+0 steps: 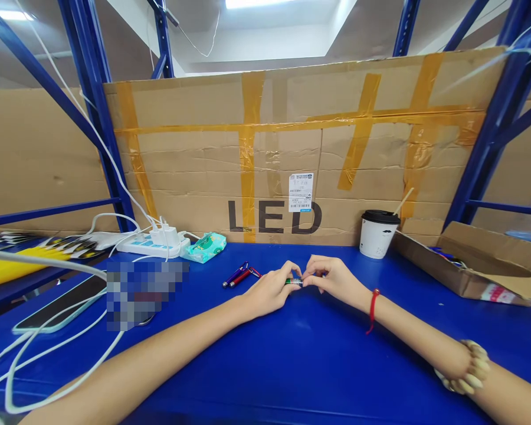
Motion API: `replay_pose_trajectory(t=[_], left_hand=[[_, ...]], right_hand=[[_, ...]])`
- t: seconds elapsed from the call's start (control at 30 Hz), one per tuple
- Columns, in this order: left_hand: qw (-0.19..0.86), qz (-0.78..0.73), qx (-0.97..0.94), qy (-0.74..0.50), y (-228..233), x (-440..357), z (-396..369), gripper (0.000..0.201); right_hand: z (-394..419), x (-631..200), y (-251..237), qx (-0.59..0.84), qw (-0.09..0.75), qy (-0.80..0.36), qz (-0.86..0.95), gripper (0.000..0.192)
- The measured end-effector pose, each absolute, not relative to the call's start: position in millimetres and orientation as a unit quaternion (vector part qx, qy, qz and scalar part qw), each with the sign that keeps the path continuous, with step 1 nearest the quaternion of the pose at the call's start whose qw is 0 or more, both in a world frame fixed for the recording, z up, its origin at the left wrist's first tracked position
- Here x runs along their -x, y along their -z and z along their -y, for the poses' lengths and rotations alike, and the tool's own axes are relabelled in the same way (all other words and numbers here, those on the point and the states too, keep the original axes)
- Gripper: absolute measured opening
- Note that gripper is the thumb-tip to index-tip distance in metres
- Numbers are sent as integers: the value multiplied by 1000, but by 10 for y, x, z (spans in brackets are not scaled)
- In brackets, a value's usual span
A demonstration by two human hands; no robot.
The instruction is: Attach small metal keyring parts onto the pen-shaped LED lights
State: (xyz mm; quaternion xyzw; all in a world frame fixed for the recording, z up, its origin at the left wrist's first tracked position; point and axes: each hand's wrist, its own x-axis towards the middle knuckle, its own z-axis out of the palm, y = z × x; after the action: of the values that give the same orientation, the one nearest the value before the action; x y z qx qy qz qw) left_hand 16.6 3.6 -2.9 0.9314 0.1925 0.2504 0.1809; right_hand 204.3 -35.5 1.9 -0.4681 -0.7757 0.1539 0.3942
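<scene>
Between my two hands, just above the blue tabletop (310, 366), lies a small green cylinder (294, 282) with a pale, printed-looking band and a silvery right end. My left hand (269, 289) has its fingers closed around the left part, which they partly hide. At the silvery end my right hand (330, 276) is closed in a pinch; whether it grips the cylinder's tip or a tiny separate part cannot be made out. To the left of my left hand, a red metallic pen-like tube (239, 278) and a blue one (234, 275) lie side by side.
A white cup (377, 239) with a black lid and an open cardboard box (464, 271) stand at right. Left are a power strip (148, 243), a green packet (207, 247), a phone (64, 304), loose white cables and a blurred patch. Cardboard (181, 165) walls the back.
</scene>
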Motion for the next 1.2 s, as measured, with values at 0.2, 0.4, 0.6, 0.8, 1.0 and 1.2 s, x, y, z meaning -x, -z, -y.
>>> replay_pose_trajectory(t=[0.2,0.4,0.6,0.8,1.0,1.2], left_hand=[[112,-169,-937,-284,54,-161,-28,20],[-58,-153,-929,-333,104,-164,-44,23],[-36,-184,-926,-327,89,-174,-59,18],[86,-227,-916,-319,63,-205,-65,18],[141,-253,-890,-354,53,-216,-103,23],[125,-262,-893,-344,43,-216,-134,18]], right_hand=[[441,-1935,-123,501,404,-242,726,29],[515,-1876,-239,544,381,-280,693,29],[474,-1890,-158,572,377,-329,650,36],[356,-1945,-76,572,393,-286,661,41],[303,-2254,-290,608,424,-93,665,37],[319,-2579,-344,714,257,134,637,19]])
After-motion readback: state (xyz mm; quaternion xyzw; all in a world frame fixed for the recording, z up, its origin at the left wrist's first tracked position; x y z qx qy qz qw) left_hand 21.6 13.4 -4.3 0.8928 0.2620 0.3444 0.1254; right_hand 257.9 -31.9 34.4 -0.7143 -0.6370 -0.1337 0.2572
